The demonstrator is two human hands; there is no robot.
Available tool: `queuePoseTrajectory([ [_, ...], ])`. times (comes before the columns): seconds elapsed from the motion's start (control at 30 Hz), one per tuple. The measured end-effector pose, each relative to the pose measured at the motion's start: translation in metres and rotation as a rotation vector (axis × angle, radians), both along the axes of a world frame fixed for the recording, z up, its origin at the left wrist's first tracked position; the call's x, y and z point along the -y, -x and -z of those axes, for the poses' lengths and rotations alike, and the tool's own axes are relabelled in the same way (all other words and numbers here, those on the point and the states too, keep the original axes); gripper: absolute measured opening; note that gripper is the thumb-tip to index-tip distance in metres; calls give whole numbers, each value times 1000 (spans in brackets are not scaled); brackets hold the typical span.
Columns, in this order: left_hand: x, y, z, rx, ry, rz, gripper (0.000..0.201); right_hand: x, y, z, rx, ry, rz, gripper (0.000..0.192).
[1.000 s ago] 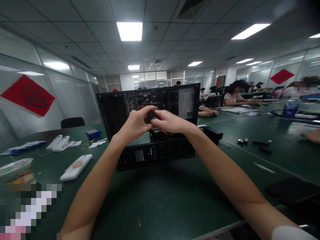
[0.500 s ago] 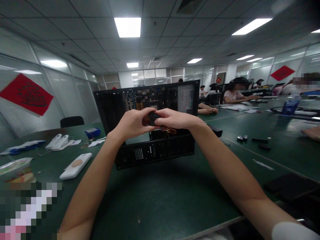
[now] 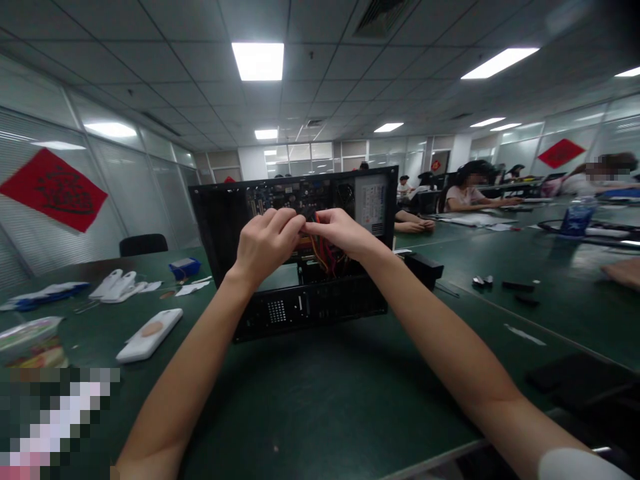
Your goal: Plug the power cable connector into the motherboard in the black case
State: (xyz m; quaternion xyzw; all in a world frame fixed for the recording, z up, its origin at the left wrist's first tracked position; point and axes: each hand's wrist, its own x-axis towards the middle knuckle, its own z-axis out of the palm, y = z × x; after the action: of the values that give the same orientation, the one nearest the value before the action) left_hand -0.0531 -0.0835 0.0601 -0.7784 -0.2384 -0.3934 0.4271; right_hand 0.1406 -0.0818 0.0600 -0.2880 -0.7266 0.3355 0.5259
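An open black computer case stands tilted on the green table, its inside facing me. Red, orange and yellow wires of a power cable run up from the case's inside to my fingers. My right hand pinches the cable near its top end. Beside it, my left hand has its fingers curled at the cable's dark connector, which they mostly hide. Both hands are in front of the motherboard. At the case's upper right is the power supply with its white label.
On the green table, a white power bank, a blue box and a plastic food cup lie left. Right are a black box, small black parts and a blue bottle. Other people sit beyond.
Both hands have moved slightly upward and turned over the connector, which showed between them before and is now mostly covered. More of the coloured wires now shows below my right hand.
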Motion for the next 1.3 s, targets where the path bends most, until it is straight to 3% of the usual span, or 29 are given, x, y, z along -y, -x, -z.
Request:
queuePoseTrajectory([
  [0.27, -27, 9, 12, 84, -60, 61, 26, -11, 0, 8, 38, -2, -33, 40],
  [0.37, -36, 10, 17, 105, -28, 48, 26, -21, 2, 13, 117, -34, 110, 41],
  [0.5, -45, 7, 23, 186, 137, 17, 26, -27, 2, 21, 336, -505, 502, 38],
  [0.6, -51, 4, 27, 201, 311, -34, 24, -25, -1, 26, 678, -714, 583, 46],
  [0.7, -57, -1, 33, 151, 497, -99, 25, -30, -3, 33, 930, -654, 601, 39],
  [0.83, -68, -6, 42, 1, 698, -241, 28, -51, -11, 48, 1081, -511, 662, 35],
  [1.03, -92, -14, 47, -229, 688, -381, 32, -81, -30, 70, 1141, -365, 638, 27],
  [1.3, -100, -27, 57, -305, 755, -411, 31, -82, -31, 73, 1156, -290, 574, 24],
])
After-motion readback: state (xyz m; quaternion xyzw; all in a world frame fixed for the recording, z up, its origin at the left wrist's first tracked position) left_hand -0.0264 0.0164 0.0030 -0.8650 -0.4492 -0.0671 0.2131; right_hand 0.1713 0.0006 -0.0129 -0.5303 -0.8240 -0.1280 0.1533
